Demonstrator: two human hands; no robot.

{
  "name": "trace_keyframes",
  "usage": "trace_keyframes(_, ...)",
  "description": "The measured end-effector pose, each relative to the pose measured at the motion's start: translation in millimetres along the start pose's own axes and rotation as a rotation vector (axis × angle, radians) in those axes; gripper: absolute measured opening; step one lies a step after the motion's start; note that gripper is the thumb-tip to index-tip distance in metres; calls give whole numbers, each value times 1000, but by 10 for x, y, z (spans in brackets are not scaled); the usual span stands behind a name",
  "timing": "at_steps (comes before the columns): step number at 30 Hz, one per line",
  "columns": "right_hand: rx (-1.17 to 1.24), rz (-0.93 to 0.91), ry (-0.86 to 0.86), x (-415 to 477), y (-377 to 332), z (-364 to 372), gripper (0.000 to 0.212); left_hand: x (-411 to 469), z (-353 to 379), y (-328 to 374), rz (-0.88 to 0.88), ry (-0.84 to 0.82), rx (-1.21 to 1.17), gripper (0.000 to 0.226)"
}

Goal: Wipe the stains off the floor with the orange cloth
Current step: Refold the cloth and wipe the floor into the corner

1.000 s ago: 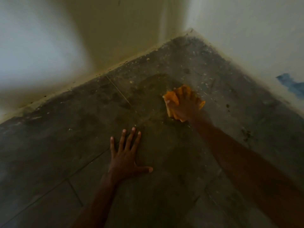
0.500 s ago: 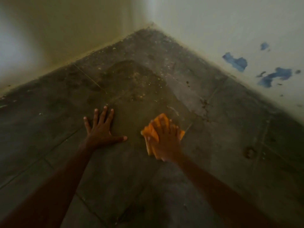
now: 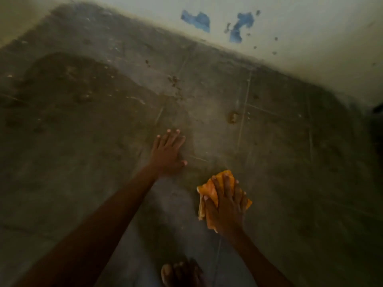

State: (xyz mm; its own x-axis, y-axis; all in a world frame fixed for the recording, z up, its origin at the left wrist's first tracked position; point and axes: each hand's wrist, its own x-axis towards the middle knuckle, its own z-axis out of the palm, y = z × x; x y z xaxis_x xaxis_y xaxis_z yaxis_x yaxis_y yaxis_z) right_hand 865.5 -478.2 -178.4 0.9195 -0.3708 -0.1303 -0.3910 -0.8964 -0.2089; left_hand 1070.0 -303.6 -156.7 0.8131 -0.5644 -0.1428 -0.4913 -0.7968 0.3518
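My right hand (image 3: 227, 206) lies flat on the crumpled orange cloth (image 3: 209, 191) and presses it against the dark tiled floor (image 3: 83, 162). The cloth sticks out to the left of and beyond my fingers. My left hand (image 3: 167, 152) rests flat on the floor with straight fingers, up and left of the cloth. A large dark wet patch (image 3: 68, 79) spreads over the floor at the upper left. Small brown stains (image 3: 233, 117) and dark specks (image 3: 175, 79) lie beyond both hands.
A pale wall (image 3: 300, 38) with blue paint patches (image 3: 196, 20) meets the floor along the upper right. A bare foot (image 3: 180, 273) shows at the bottom edge. A dark object (image 3: 378, 108) sits at the far right edge.
My right hand has drawn the cloth back toward me, away from the corner and the wet patch. The view has swung right along the wall. My left hand now rests further right.
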Motion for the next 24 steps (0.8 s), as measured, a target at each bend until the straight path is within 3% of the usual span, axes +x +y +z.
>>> trace_keyframes(5, 31, 60, -44, 57, -1, -67, 69, 99, 38, -168, -144, -70, 27, 118)
trace_keyframes(8, 25, 68, -45, 448, -79, -84, 68, 86, -19, -310, -170, -193, 10, 128)
trace_keyframes(14, 73, -142, -21, 2309, -797, -164, 64, 89, 16, -216, -239, -170, 92, 131)
trace_keyframes(17, 36, -242, -1, 2450, -1069, -154, 64, 90, -16, -188, -252, -196, 109, 134)
trace_keyframes(19, -1, -449, 27, 2012, -808, -134, 64, 110, -15, -190, -259, -185, 89, 135)
trace_keyframes(22, -62, -770, -55, 1316, 293, -231, 62, 159, -14, -140, -314, -236, 54, 135)
trace_keyframes(24, -228, -726, -37, 1578, 1002, -371, 62, 215, 1, -12, -368, -230, 13, 139)
